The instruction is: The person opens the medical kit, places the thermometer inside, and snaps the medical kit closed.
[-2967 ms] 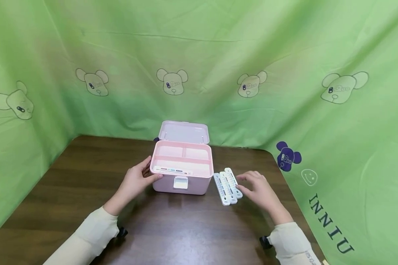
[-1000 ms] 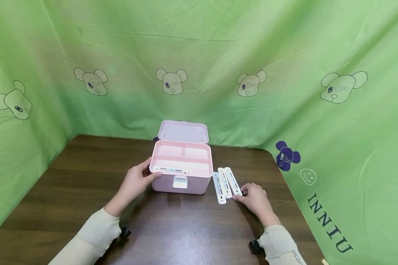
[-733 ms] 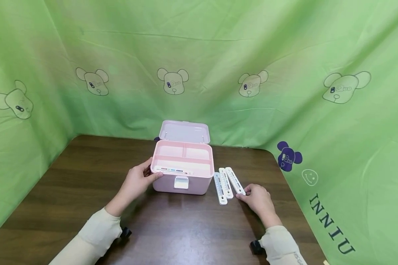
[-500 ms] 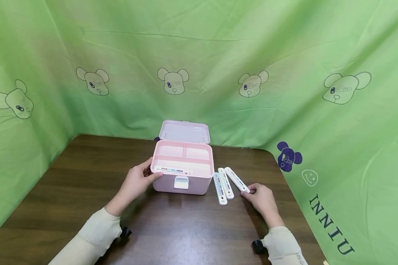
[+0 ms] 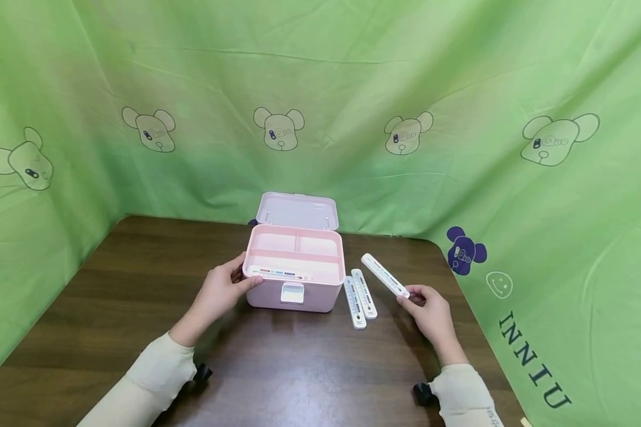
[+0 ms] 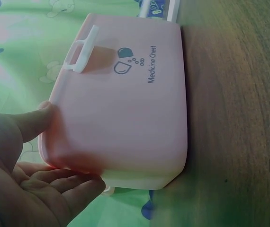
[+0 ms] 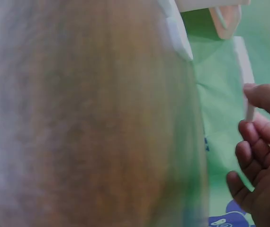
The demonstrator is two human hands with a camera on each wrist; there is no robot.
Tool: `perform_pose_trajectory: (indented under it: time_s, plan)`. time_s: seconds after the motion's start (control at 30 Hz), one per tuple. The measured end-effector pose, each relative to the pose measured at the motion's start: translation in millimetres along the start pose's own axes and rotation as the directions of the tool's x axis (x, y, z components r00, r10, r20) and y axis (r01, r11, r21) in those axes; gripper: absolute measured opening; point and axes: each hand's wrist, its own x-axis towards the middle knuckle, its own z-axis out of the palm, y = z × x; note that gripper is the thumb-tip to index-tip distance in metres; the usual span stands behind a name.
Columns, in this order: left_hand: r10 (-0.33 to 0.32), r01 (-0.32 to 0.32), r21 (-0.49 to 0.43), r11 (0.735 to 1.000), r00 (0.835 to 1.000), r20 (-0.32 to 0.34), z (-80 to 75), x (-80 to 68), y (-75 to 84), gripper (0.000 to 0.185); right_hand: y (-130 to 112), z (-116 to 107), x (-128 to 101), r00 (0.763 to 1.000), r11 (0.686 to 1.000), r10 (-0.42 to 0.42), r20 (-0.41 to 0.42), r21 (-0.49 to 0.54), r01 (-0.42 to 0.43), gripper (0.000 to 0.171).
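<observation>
A pink medicine chest point(image 5: 267, 298) stands with its lid point(image 5: 297, 211) raised at the back. My left hand point(image 5: 221, 287) grips its left front corner, the thumb on the front near the rim and the fingers against the side. In the left wrist view the chest's front point(image 6: 121, 109) bears a capsule print and lettering. A slim white thermometer point(image 5: 381, 273), held up off the table, is pinched at its near end between the thumb and fingers of my right hand point(image 5: 430, 311). Two more thermometers point(image 5: 355, 302) lie side by side just right of the chest.
Another strip with coloured markings point(image 5: 275, 273) lies in the chest's front compartment, behind the white latch point(image 5: 292, 293). Two smaller compartments are at the back of the tray. A green curtain point(image 5: 352, 71) hangs around the brown table point(image 5: 139, 267).
My right hand has slid the rightmost thermometer away from the other two, then lifted it and turned it more slantwise. My left hand has kept its grip on the chest.
</observation>
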Motion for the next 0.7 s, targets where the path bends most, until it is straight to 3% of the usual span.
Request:
perform_pose_trajectory:
  time_s: [0.1,0.27,0.7]
  plan:
    - [0.001,-0.001,-0.004,1.000,1.000,0.000,-0.2,0.4,0.8,0.078,-3,-5,2,0.998,0.997,-0.037,-0.043,0.067,0.040,0.031]
    - [0.003,-0.003,-0.004,1.000,1.000,-0.002,-0.9,0.5,0.9,0.079,-8,-16,9,0.995,0.989,-0.093,-0.046,0.113,0.097,0.030]
    - [0.001,-0.001,0.002,1.000,1.000,-0.002,0.2,-0.7,0.4,0.078,-46,-54,23,0.969,0.965,-0.248,0.011,0.094,0.246,0.029]
